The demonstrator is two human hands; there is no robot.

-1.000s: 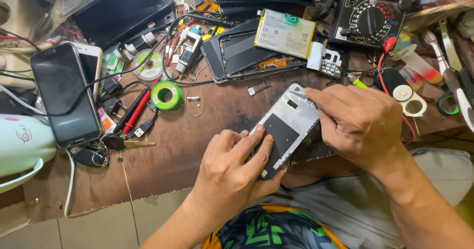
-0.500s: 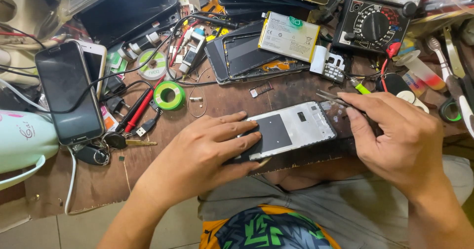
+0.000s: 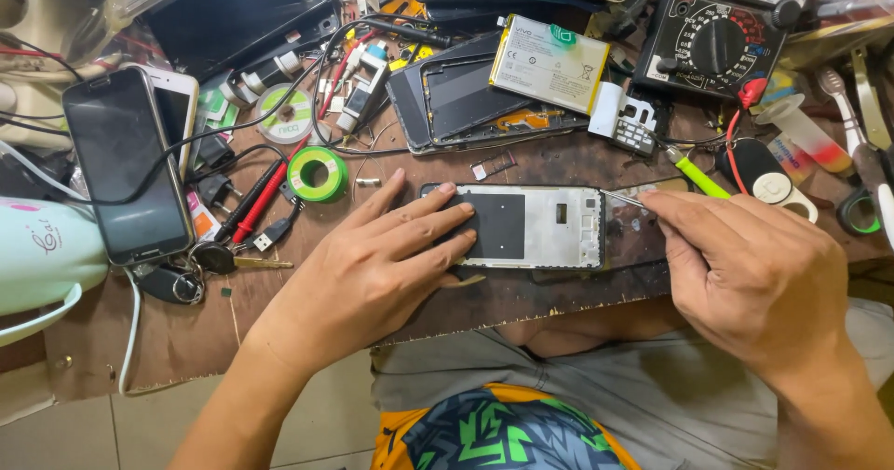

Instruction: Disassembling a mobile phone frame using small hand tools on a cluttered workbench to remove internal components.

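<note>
An opened phone frame (image 3: 540, 226), silver with a black square patch, lies flat on the brown workbench (image 3: 186, 330). My left hand (image 3: 372, 270) presses down on its left end with the fingers spread over it. My right hand (image 3: 754, 274) pinches thin metal tweezers (image 3: 622, 197), whose tip touches the upper right corner of the frame.
A black multimeter (image 3: 712, 37) stands at the back right. A phone battery (image 3: 549, 60) rests on a dark phone back (image 3: 456, 97). Two phones (image 3: 126, 167) lie left, beside green tape rolls (image 3: 317, 172), red and black probe leads (image 3: 256, 200), keys and a pale green fan body (image 3: 37, 251).
The phone frame went from tilted up in both hands to lying flat on the bench. My left hand now presses it down, and my right hand brought the tweezers to its corner.
</note>
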